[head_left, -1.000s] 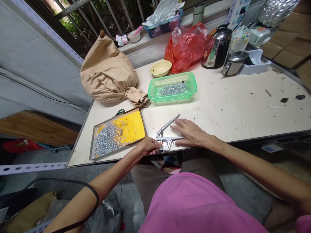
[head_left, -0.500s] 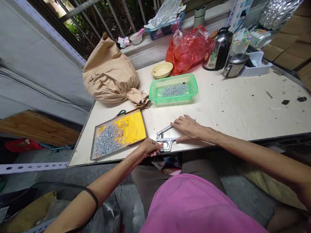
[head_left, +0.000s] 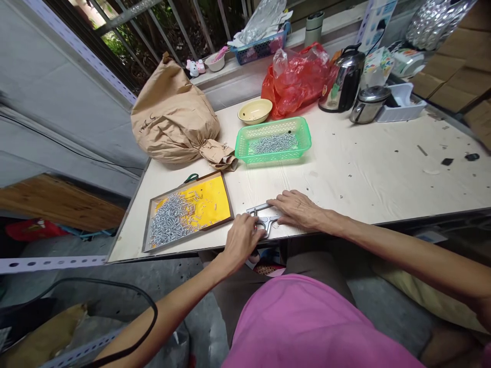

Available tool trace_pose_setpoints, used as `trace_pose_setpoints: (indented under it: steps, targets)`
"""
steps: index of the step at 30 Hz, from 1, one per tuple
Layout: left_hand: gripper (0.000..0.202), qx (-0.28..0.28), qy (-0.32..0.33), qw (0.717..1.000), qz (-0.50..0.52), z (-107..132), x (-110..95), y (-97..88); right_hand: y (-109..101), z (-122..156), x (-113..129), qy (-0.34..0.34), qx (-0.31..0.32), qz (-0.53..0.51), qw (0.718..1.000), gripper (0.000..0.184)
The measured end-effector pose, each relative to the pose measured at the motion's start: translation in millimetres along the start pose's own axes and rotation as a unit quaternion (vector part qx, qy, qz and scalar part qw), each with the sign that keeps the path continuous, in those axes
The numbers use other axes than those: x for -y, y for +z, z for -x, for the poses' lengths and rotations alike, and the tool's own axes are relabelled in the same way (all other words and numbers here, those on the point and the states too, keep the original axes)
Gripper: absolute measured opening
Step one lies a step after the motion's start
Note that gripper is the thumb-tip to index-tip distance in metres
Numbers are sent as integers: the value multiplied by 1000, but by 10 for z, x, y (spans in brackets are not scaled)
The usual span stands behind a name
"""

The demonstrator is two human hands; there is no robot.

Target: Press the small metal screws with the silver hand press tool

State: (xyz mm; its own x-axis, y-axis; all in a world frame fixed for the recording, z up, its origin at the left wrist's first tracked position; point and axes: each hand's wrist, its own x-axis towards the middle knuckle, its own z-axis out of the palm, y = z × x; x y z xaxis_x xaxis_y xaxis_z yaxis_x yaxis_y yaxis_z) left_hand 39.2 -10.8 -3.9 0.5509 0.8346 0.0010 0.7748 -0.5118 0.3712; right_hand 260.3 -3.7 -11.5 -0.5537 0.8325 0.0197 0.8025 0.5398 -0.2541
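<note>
Near the table's front edge lie metal snap pliers [head_left: 268,222] with a C-shaped jaw and a spring by the pivot. My right hand [head_left: 297,208] is closed around the two handles, which stand close together. Over the jaw end on the other side is my left hand [head_left: 242,237], its fingers bent and bunched against the jaw. Whatever is between those fingers is hidden. Just left of that hand, a shallow tray [head_left: 230,197] holds a heap of small silvery metal pieces [head_left: 172,222] on a yellow sheet [head_left: 209,197].
A green basket [head_left: 273,158] with more small metal pieces stands behind the pliers. Around it are a brown paper sack [head_left: 172,117], a cream bowl [head_left: 255,111] and a red plastic bag [head_left: 291,84]. A kettle [head_left: 343,82] and a steel pot [head_left: 368,106] stand back right.
My left hand has moved up and right over the jaw, covering more of it. My right hand has squeezed the handles, and the upper one has come down toward the lower.
</note>
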Motion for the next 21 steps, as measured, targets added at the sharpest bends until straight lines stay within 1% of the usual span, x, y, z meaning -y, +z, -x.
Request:
trace_pose_setpoints:
  steps: [2,4,6,8,11,14,17,21]
  targets:
    - [36,7,69,997,-26,-116,-47,74,9,5,10,10,2,-3,1000,51]
    - [45,22,103,994,-38,-247,-77,132,20,27,3,18,2,-13,1000,57]
    - [50,48,110,991,-52,-358,-93,156,25,64,-19,22,3,-22,1000,66]
    - [56,73,110,989,-69,-437,-103,146,16,98,-40,36,10,-21,999,68]
    - [63,98,116,984,-92,-527,-112,103,-40,103,-38,62,29,3,998,55]
    - [55,119,124,980,-101,-608,-120,73,-123,42,8,77,62,19,995,40]
    - [44,127,118,979,-107,-657,-131,70,-164,-31,47,99,92,15,991,34]
    - [28,121,97,981,-118,-650,-145,92,-77,-52,36,110,101,16,989,17]
